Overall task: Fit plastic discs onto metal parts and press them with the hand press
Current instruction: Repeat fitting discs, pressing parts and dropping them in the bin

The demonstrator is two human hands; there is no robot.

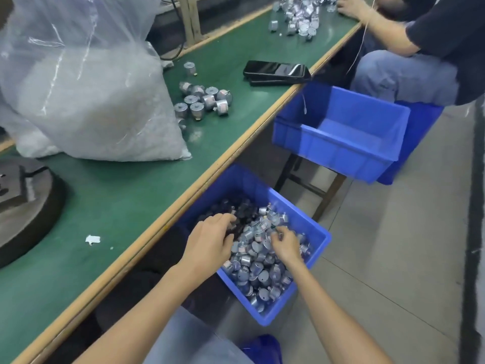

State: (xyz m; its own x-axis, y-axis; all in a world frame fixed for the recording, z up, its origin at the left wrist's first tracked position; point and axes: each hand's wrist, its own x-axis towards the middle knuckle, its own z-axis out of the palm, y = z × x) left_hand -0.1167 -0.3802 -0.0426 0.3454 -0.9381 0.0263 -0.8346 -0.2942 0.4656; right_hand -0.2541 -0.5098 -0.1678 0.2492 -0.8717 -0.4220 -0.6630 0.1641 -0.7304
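A blue bin [319,239] below the table edge holds a heap of small round metal parts [253,264]. Both my hands are down in it. My left hand [210,243] lies over the heap's left side with its fingers curled into the parts. My right hand [286,244] has its fingers curled around some metal parts near the middle. A small group of metal parts [203,99] stands on the green table. The hand press base [23,206] sits at the left edge. A big clear bag of white plastic discs [86,101] lies on the table.
An empty blue bin [341,151] rests on a stool to the right. Two black phones [277,72] lie near the table edge. Another person [409,43] sits at the far right, beside a pile of metal parts [301,17]. A white scrap [93,239] lies on the mat.
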